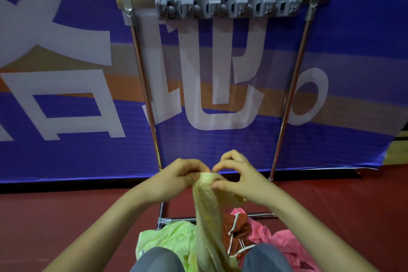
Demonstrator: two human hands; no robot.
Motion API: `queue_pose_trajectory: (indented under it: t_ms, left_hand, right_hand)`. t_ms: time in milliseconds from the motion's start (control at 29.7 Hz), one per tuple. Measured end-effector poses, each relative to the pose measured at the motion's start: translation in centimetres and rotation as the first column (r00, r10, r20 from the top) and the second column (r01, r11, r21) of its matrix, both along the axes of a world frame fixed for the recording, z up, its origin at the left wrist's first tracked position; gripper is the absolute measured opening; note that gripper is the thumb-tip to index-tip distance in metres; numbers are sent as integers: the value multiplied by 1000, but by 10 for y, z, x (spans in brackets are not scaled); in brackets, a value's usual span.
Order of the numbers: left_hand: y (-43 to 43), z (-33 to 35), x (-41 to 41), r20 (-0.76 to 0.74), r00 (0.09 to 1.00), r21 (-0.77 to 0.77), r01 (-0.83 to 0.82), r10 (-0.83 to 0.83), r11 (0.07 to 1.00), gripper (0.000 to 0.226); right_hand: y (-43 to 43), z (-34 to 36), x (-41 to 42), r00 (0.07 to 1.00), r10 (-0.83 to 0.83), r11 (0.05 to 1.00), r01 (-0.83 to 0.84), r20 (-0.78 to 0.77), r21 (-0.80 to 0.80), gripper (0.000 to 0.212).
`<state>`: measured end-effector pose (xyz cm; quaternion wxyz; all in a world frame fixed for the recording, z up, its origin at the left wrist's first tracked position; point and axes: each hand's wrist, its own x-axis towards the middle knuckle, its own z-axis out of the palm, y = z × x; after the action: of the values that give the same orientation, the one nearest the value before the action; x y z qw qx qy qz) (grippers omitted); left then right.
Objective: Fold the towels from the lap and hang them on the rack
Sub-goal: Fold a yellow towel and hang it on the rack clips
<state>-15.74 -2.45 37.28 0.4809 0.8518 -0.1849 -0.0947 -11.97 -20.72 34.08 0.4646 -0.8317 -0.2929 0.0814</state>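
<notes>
Pale-yellow thin cloth towel (207, 210) hung from its top edge, pinched by the left hand (176, 180) and right hand (240, 180) close together, probably to find corners for folding. A green towel (170, 236), red towel (237, 229) and pink towel (284, 245) lay on the lap (159, 259); the chrome-tube rack (145, 86) ahead carried none.

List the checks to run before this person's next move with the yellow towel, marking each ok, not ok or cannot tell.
1. Grip: left hand and right hand both pinch the top edge of the yellow towel: ok.
2. Towel spread flat for folding: it hangs bunched in a narrow strip: not ok.
3. Lower end free of the pile: it runs down between the knees, out of view: cannot tell.
4. Room on the rack: no towel hangs on it or on its hook strip: ok.
5. Other towels secure: green towel, red towel and pink towel lie in the lap: ok.
</notes>
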Motion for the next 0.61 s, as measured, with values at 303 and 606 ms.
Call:
queue_pose_trajectory:
  t_ms: [303, 606]
  left_hand:
    - [13, 21, 3, 4, 999, 69, -44, 44, 997, 19]
    - [25, 26, 0, 255, 965, 663, -129, -60, 737, 24]
  right_hand:
    - [-35, -29, 11, 994, -12, 1000, 10, -113, -19, 23]
    - [-53, 18, 19, 991, -134, 986, 136, -26, 96, 20]
